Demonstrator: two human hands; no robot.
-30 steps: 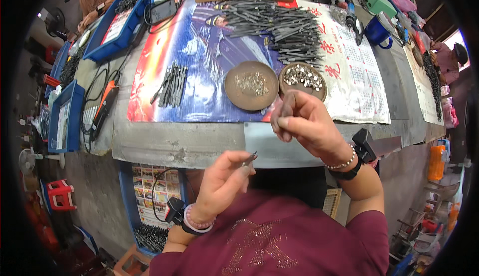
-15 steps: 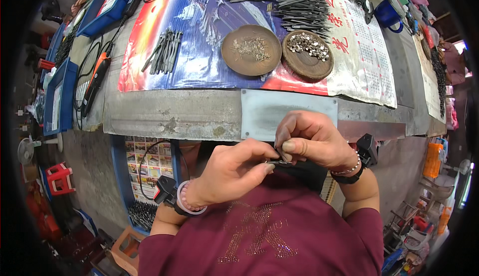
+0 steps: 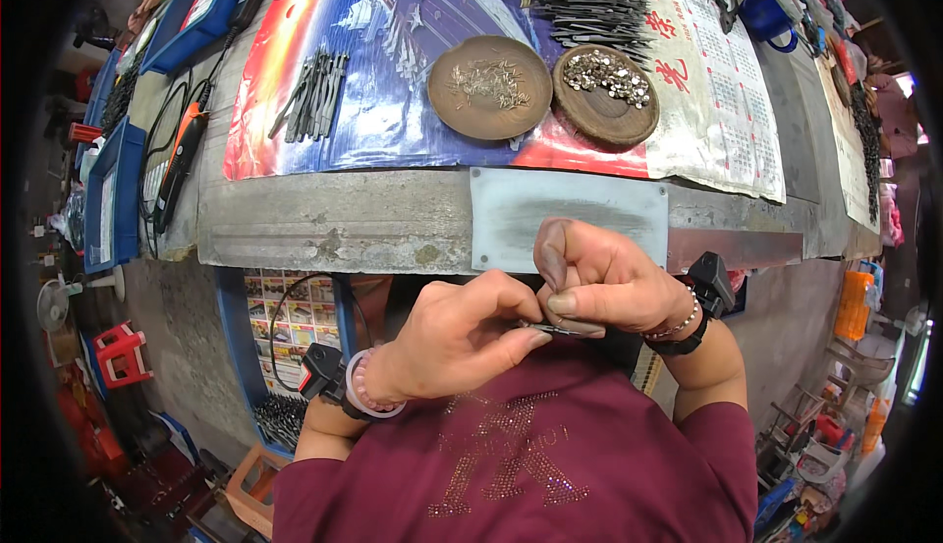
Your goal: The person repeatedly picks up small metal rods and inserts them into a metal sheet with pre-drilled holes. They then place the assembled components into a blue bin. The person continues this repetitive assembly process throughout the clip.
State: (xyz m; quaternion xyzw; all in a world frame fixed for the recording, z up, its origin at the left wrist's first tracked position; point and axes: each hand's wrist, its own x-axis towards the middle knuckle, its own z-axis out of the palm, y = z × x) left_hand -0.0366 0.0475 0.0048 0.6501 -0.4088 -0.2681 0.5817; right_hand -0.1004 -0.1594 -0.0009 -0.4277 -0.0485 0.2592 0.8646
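Note:
Just in front of the table edge, my two hands meet over a small, thin, dark metal strip (image 3: 562,328). My left hand (image 3: 447,337) pinches one end between thumb and forefinger. The fingers of my right hand (image 3: 614,283) are closed at the other end, its thumb pressing close beside the strip and its forefinger bent above. Most of the strip is hidden by fingers, so its exact kind cannot be told. Closest beyond the hands is a pale rectangular plate (image 3: 511,248) with a dark smudge, fixed at the table's edge.
A brown dish (image 3: 454,116) holds thin metal pins; beside it a wooden dish (image 3: 589,121) holds small shiny discs. Dark slim metal strips lie in a small bunch (image 3: 316,96) and a large pile (image 3: 599,18). At left are an orange-black tool (image 3: 182,155) and a blue tray (image 3: 126,190).
My right thumb has shifted slightly down and left along the strip, and the right forefinger has lifted off the thumb. My left hand keeps its pinch. The view has shifted a little.

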